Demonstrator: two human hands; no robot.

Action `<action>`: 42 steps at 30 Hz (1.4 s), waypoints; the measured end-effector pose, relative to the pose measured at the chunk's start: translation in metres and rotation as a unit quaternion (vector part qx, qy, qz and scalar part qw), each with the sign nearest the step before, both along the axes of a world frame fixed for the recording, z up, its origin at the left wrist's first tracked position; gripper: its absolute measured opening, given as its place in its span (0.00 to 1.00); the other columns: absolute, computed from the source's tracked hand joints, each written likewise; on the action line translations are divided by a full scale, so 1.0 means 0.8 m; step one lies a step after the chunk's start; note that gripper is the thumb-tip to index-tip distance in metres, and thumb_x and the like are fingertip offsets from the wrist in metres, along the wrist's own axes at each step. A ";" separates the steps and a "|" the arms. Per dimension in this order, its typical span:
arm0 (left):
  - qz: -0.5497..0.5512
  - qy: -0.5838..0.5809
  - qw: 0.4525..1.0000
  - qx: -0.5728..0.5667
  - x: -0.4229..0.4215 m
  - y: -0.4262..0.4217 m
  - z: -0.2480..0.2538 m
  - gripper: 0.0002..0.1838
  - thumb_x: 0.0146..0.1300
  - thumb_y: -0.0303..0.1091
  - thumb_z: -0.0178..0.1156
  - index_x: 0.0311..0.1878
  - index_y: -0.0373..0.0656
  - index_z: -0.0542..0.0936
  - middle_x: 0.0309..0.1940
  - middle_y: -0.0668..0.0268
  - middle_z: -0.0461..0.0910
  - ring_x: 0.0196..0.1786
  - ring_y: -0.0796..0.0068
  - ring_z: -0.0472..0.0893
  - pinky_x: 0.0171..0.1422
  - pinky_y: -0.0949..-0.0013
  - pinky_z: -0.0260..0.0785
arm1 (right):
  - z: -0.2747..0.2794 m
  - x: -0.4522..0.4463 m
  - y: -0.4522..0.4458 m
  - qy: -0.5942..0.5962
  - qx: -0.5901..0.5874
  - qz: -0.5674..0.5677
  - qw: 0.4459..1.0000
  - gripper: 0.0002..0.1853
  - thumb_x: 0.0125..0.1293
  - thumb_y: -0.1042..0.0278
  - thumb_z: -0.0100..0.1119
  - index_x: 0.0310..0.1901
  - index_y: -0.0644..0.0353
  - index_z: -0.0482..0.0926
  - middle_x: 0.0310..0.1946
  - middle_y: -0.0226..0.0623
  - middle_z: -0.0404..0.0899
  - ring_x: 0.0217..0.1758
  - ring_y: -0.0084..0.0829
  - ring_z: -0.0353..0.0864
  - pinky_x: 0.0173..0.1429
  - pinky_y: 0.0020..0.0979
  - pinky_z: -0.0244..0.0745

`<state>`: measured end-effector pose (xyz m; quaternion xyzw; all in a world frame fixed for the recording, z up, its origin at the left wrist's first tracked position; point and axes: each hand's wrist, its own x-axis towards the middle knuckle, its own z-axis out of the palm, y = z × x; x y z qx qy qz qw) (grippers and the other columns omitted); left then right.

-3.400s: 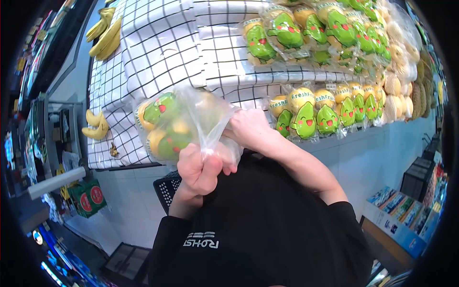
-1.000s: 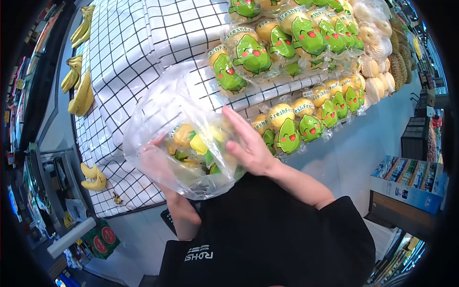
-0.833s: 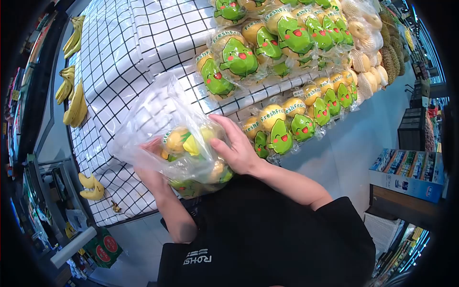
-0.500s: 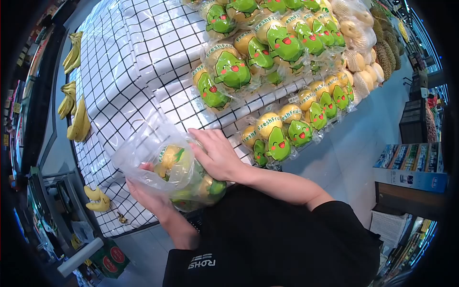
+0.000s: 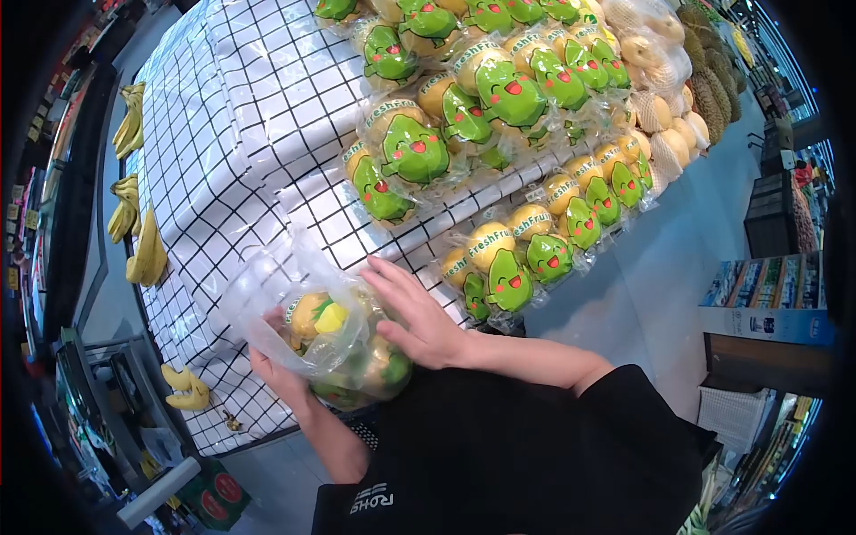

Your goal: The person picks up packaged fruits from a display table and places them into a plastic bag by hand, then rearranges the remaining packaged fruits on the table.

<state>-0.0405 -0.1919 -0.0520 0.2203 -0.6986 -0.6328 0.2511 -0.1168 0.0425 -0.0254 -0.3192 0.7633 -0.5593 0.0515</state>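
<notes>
A clear plastic bag (image 5: 343, 357) of wrapped yellow fruit with green cartoon prints stands mouth upward at the near edge of the checked cloth (image 5: 294, 134). Around its left side is my left hand (image 5: 283, 379), its fingers partly seen through the plastic at the rim. My right hand (image 5: 421, 323) lies against the bag's right side, fingers stretched out and thumb apart. Inside the bag, a yellow and green patch shows on the top fruit (image 5: 310, 314). More wrapped fruits (image 5: 415, 147) sit in rows beyond my right hand.
Bananas (image 5: 147, 254) lie along the cloth's left edge, with a small bunch (image 5: 185, 388) nearer me. Netted fruit (image 5: 655, 116) and spiky brown fruit (image 5: 713, 89) are at the far right. A blue box display (image 5: 767, 323) stands right of the floor.
The bag went from twisted shut in my hands to open at the mouth, and sank lower. My right hand moved from gripping near its neck to its side. The view has shifted.
</notes>
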 end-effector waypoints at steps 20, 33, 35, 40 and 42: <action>0.036 0.069 0.995 -0.068 0.002 -0.004 -0.010 0.14 0.73 0.30 0.53 0.55 0.29 0.76 0.50 0.59 0.81 0.49 0.72 0.81 0.54 0.69 0.74 | 0.006 0.012 0.009 0.077 0.129 0.022 0.988 0.40 0.71 0.45 0.51 0.73 0.67 0.54 0.74 0.63 0.49 0.79 0.60 0.45 0.77 0.59 0.46; 0.265 0.019 0.939 -0.220 0.015 0.057 0.053 0.16 0.76 0.29 0.48 0.58 0.28 0.76 0.54 0.56 0.80 0.55 0.68 0.79 0.62 0.67 0.70 | 0.065 -0.058 0.113 -0.263 -0.314 -0.132 0.903 0.14 0.72 0.64 0.58 0.52 0.66 0.78 0.38 0.35 0.84 0.42 0.21 0.83 0.47 0.26 0.79; 0.269 0.040 0.932 -0.240 0.014 0.066 0.063 0.16 0.75 0.28 0.47 0.57 0.27 0.77 0.54 0.55 0.80 0.55 0.68 0.79 0.62 0.66 0.71 | 0.077 -0.096 0.147 -0.299 -0.358 -0.183 0.865 0.18 0.74 0.64 0.55 0.59 0.66 0.71 0.43 0.39 0.83 0.47 0.28 0.84 0.52 0.29 0.79; 0.257 0.213 0.909 -0.251 0.006 0.153 0.111 0.19 0.75 0.32 0.44 0.56 0.26 0.75 0.52 0.48 0.79 0.51 0.60 0.80 0.60 0.61 0.73 | 0.077 -0.138 0.162 -0.346 -0.399 -0.211 0.822 0.24 0.73 0.63 0.55 0.65 0.64 0.63 0.55 0.44 0.76 0.57 0.35 0.80 0.58 0.35 0.79; 0.156 0.310 0.914 -0.212 0.004 0.192 0.117 0.20 0.75 0.34 0.43 0.55 0.26 0.75 0.51 0.44 0.78 0.48 0.56 0.80 0.57 0.59 0.75 | 0.080 -0.147 0.159 -0.355 -0.408 -0.191 0.819 0.25 0.73 0.63 0.56 0.66 0.63 0.62 0.56 0.45 0.75 0.58 0.36 0.80 0.58 0.35 0.79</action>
